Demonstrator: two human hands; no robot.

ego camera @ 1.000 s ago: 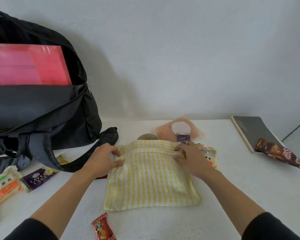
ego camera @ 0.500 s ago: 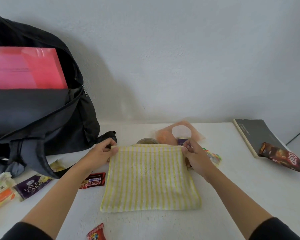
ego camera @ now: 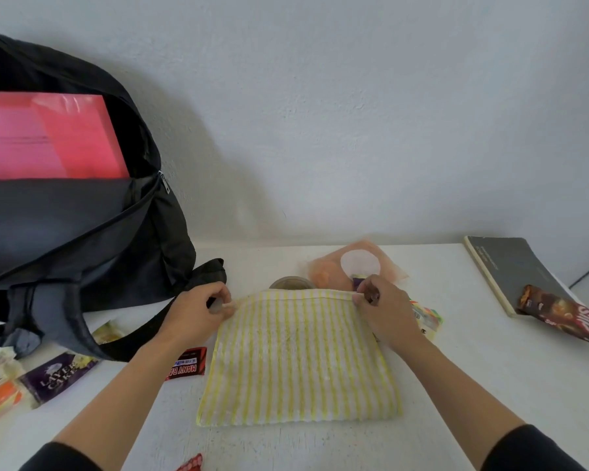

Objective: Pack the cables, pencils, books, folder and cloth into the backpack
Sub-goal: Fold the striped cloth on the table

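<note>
Left hand [ego camera: 198, 312] and right hand [ego camera: 385, 309], pinch grips on far corners of the cloth [ego camera: 300, 362]

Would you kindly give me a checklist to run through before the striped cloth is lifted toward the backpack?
1. The left hand pinches the cloth at its far left corner: ok.
2. The right hand pinches its far right corner: ok.
3. The cloth lies flat on the table: ok.
4. The backpack is open at the top, with the pink folder standing inside: ok.
5. Room beside the folder for the cloth: cannot tell.
6. The book is free to pack afterwards: not ok, a snack packet lies on it.
</note>
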